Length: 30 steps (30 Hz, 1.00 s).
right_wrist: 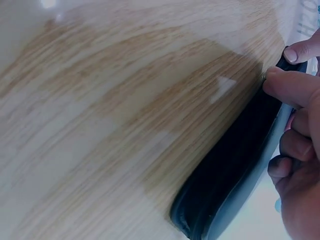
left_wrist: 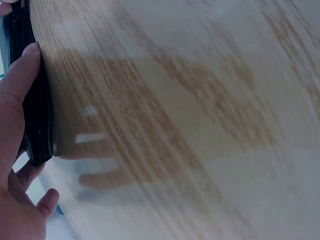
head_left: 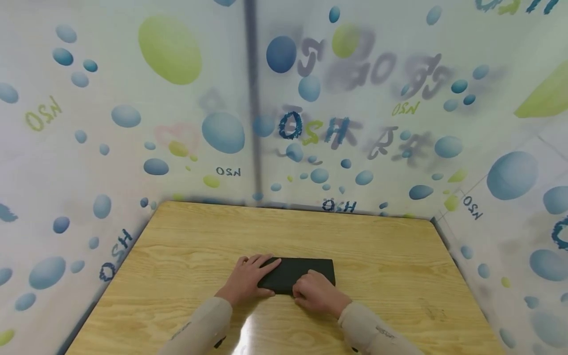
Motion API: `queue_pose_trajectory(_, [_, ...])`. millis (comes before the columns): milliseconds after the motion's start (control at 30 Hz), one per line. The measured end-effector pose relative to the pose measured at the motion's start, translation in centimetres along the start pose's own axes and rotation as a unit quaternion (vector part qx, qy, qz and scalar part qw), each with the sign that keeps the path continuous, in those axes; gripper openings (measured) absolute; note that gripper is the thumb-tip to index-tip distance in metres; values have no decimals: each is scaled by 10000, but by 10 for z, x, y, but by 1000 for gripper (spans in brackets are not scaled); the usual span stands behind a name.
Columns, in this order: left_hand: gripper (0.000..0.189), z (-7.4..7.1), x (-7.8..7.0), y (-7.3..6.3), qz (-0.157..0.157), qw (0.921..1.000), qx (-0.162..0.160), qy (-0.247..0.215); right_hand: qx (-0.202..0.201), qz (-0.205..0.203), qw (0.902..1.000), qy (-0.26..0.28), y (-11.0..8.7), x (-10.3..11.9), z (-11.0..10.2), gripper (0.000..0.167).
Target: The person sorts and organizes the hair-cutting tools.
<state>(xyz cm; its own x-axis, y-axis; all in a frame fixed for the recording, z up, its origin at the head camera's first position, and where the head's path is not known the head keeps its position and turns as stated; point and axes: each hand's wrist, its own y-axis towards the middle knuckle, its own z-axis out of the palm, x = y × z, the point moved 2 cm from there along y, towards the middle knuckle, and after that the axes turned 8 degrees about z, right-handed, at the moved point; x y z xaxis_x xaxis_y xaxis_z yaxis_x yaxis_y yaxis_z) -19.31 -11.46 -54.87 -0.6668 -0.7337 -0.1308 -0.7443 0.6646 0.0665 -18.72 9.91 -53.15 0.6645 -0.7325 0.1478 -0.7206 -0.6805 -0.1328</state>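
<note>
A flat, black rectangular case (head_left: 290, 270) lies on the wooden table, its long side toward me. My left hand (head_left: 248, 281) holds its left end, with fingers spread over the top and the thumb along the near edge. In the left wrist view that thumb (left_wrist: 31, 65) presses against the case's dark side (left_wrist: 37, 115). My right hand (head_left: 317, 292) is at the near edge, right of the middle, with fingers curled above the case. The right wrist view shows its thumb (right_wrist: 287, 85) against the side of the case (right_wrist: 235, 145); what exactly the fingertips pinch is hidden.
The light wooden table (head_left: 213, 231) stretches around the case, with a bright reflection near its front. White walls (head_left: 88, 148) printed with blue and green dots and letters enclose the table at the back and sides.
</note>
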Motion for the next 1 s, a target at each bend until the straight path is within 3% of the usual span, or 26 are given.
queue_pose_trajectory(267, [83, 1, 0, -1, 106, 9995, -276, 89, -122, -137, 9998, -34, 7, 5, 4, 19])
queue_pose_trajectory(1000, [81, 1, 0, -2, 97, 9995, -271, -98, -137, 21, 9999, 64, 15, 12, 8, 15])
